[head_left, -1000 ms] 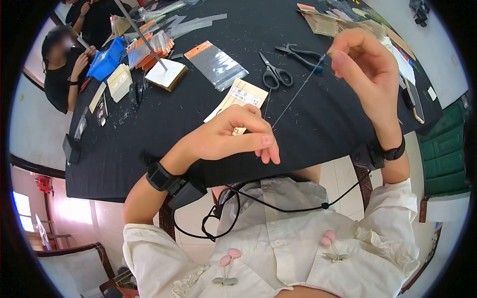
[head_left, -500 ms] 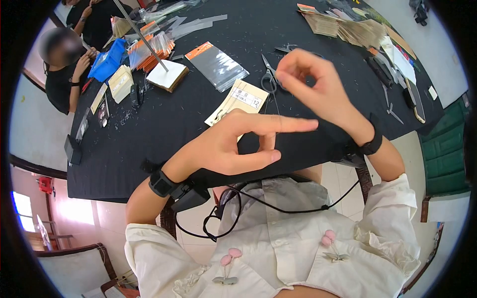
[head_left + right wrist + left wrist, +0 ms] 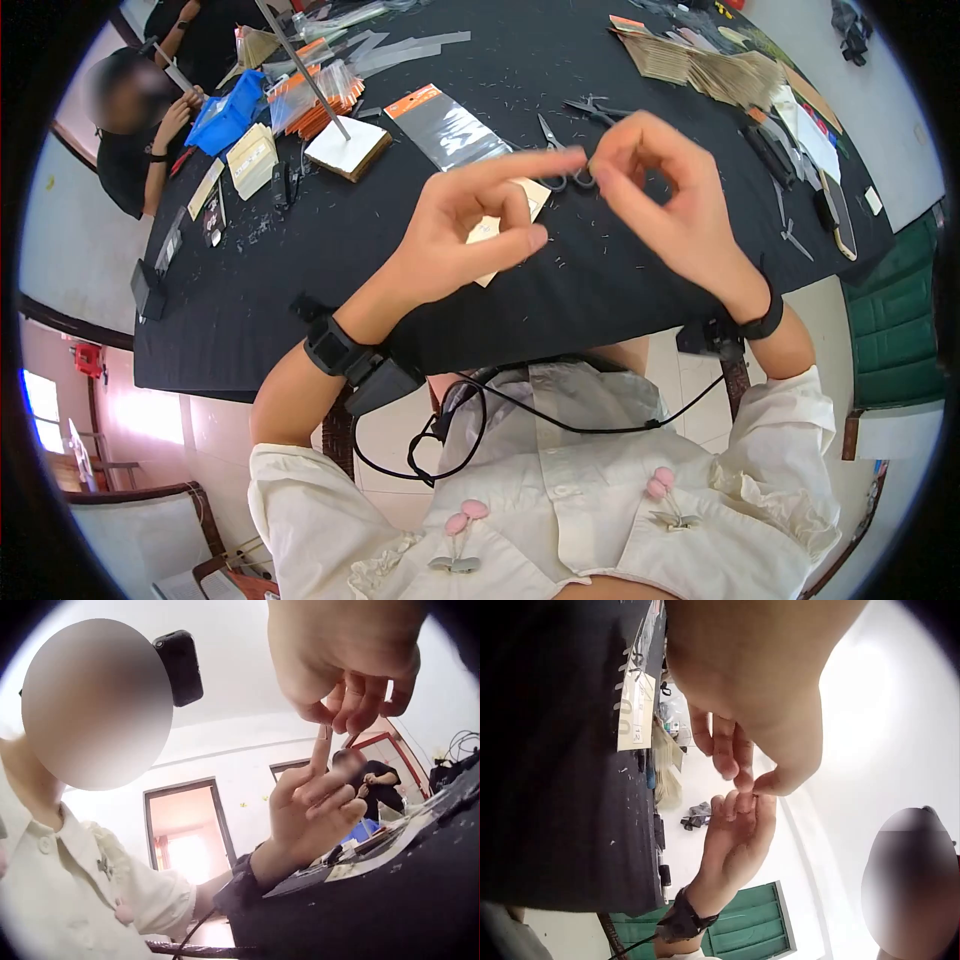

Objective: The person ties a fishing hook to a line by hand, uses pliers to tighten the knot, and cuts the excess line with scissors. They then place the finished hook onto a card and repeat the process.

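My left hand (image 3: 450,230) is raised over the near part of the table, index finger straight toward the right hand and its other fingers loosely bent. Thumb and index of my right hand (image 3: 685,205) pinch a thin fishing line (image 3: 326,733), a short bit of which shows at the left index fingertip. Most of the line is not visible. Below the left hand lies a cream printed card (image 3: 636,712), partly covered in the head view. Behind the fingertips rest scissors (image 3: 551,138) and pliers (image 3: 600,107).
A clear packet with an orange top (image 3: 440,125) lies beyond the card. At left stand a white-topped block (image 3: 345,150) with a metal rod, a blue bin (image 3: 225,118) and card stacks. Brown packets (image 3: 700,70) and a phone (image 3: 838,215) are at right. Another person sits across.
My right hand comes down and left from the far right, then back slightly. The left index finger straightens, and that hand rises until its fingertip meets the right hand's fingers.
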Tool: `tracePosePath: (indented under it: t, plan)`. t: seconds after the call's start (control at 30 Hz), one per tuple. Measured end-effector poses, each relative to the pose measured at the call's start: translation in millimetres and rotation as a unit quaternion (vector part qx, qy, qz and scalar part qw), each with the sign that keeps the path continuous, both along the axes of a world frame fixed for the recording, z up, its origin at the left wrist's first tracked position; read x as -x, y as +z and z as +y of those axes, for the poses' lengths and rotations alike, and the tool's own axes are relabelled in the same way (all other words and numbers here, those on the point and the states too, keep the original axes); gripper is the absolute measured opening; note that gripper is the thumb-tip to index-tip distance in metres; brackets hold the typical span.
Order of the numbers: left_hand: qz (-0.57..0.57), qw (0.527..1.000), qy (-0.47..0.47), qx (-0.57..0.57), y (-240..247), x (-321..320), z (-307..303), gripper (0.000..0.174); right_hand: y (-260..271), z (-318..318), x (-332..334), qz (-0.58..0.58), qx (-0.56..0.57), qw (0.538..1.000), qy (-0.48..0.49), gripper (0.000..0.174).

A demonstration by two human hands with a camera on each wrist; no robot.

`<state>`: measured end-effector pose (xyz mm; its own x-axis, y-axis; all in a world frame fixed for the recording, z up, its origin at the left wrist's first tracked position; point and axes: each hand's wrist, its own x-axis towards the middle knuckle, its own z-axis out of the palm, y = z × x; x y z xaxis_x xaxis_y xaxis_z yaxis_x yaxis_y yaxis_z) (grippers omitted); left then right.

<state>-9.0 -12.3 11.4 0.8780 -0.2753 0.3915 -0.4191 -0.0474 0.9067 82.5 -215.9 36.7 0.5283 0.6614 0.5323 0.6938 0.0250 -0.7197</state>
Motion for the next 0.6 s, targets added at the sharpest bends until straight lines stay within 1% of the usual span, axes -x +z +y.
tracePosePath:
  t: [0.03, 0.07, 0.1, 0.13, 0.17, 0.2, 0.23, 0.3, 0.33, 0.4, 0.43, 0.47, 0.5, 0.53, 0.57, 0.6]
  plan:
    - [0.000, 1.000, -0.002, -0.002, 1.1, 0.6, -0.3, 0.061, 2.1, 0.5, -7.9, -0.048, 0.007, 0.998, -0.031, 0.005]
    - [0.001, 1.000, -0.024, -0.016, 2.2, 2.9, -1.7, 0.045, 3.0, 2.5, -17.8, -0.050, -0.011, 0.998, -0.036, 0.005]
    - [0.003, 0.999, -0.046, -0.029, 3.3, 5.6, -3.5, 0.031, 5.5, 4.3, -26.3, -0.025, -0.029, 0.998, -0.041, 0.007]
    - [0.024, 0.998, -0.039, -0.038, 6.3, 7.0, -8.8, 0.017, 10.1, 7.4, -32.0, -0.009, -0.055, 0.998, -0.025, 0.009]
    - [0.024, 0.998, -0.039, -0.038, 6.4, 6.3, -9.2, 0.017, 16.2, 11.0, -35.1, 0.006, -0.079, 0.997, -0.007, 0.010]
    - [0.042, 0.994, -0.061, -0.080, 6.2, 5.7, -9.6, 0.016, 23.4, 14.7, -35.2, 0.015, -0.092, 0.995, 0.019, 0.014]
    - [0.060, 0.987, -0.084, -0.122, 5.9, 5.3, -10.5, 0.014, 28.9, 19.8, -31.1, 0.016, -0.092, 0.995, 0.019, 0.014]
    - [0.042, 0.990, -0.073, -0.110, -6.8, 1.4, -13.2, 0.013, 39.3, 33.2, -22.6, 0.025, -0.102, 0.990, 0.094, 0.009]
    - [0.046, 0.989, -0.079, -0.116, -7.7, 0.1, -13.4, 0.013, 47.5, 40.6, -18.1, 0.026, -0.105, 0.990, 0.093, 0.009]
    - [0.054, 0.987, -0.087, -0.124, -7.5, -1.3, -12.4, 0.013, 60.1, 55.1, -11.4, 0.028, -0.091, 0.993, 0.067, 0.035]
    - [0.045, 0.982, -0.104, -0.149, -6.8, -2.4, -11.0, 0.014, 52.5, 65.1, -20.4, 0.030, -0.093, 0.993, 0.064, 0.035]
    - [0.036, 0.977, -0.120, -0.172, -6.1, -2.8, -10.2, 0.015, 38.3, 78.1, -38.3, -0.080, -0.140, 0.986, 0.040, 0.025]
    - [0.038, 0.976, -0.123, -0.174, -2.5, -1.0, -12.6, 0.015, 29.7, 85.5, -50.0, -0.190, -0.183, 0.964, 0.015, 0.017]
    - [-0.006, 0.981, -0.080, -0.176, 3.5, 2.1, -17.1, 0.016, 27.9, 79.2, -55.4, -0.114, -0.126, 0.984, 0.044, 0.019]
    - [-0.052, 0.982, -0.034, -0.176, 6.9, 3.6, -18.5, 0.017, 21.9, 72.9, -59.7, -0.115, -0.126, 0.984, 0.045, 0.019]
    - [-0.054, 0.983, -0.031, -0.174, 6.2, 3.2, -16.4, 0.017, 12.2, 66.9, -65.1, -0.065, -0.074, 0.995, 0.035, 0.018]
